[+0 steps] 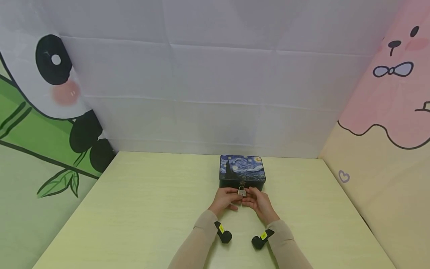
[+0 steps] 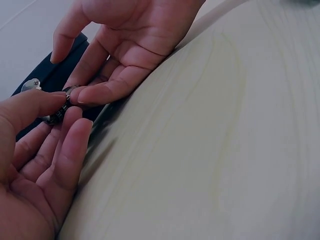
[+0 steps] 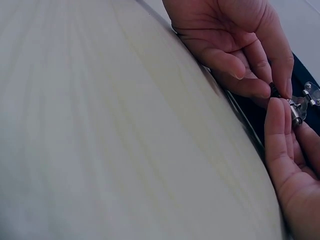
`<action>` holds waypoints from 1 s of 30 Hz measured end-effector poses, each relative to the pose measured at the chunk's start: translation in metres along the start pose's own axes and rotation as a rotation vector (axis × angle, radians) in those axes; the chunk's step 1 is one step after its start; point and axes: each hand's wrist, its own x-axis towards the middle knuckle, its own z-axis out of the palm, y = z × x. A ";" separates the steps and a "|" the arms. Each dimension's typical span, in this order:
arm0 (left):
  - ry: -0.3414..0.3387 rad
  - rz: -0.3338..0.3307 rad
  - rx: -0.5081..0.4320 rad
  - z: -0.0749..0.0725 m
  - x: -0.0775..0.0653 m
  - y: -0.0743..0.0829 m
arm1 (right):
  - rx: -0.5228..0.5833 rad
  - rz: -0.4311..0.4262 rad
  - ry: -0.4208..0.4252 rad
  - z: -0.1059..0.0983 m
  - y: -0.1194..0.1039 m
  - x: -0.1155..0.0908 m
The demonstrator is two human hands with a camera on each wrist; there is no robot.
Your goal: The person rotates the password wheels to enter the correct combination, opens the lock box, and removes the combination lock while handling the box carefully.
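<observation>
A small silver combination padlock (image 1: 241, 191) hangs from the front clasp of a dark tin box (image 1: 242, 170) whose lid bears a swirling blue night-sky picture. My left hand (image 1: 226, 200) pinches the padlock from the left, thumb on its number dials in the left wrist view. From the other side my right hand (image 1: 260, 203) holds the padlock with its fingertips. Both hands partly cover the padlock (image 3: 296, 112) in the right wrist view, where the metal clasp (image 3: 311, 94) shows beside it.
The box stands at the back of a pale yellow table (image 1: 151, 209), close to a white cloth backdrop (image 1: 215, 123). Printed cartoon panels flank the table. A black camera mount is strapped to each wrist, the left camera (image 1: 226, 236) and the right camera (image 1: 258, 243).
</observation>
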 end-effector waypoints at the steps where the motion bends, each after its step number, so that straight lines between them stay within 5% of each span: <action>1: 0.001 -0.001 0.000 0.000 -0.001 0.002 | 0.004 0.001 0.001 0.000 0.000 0.000; 30: 0.036 -0.022 0.040 0.002 0.002 -0.001 | 0.013 -0.018 -0.013 0.000 0.002 0.001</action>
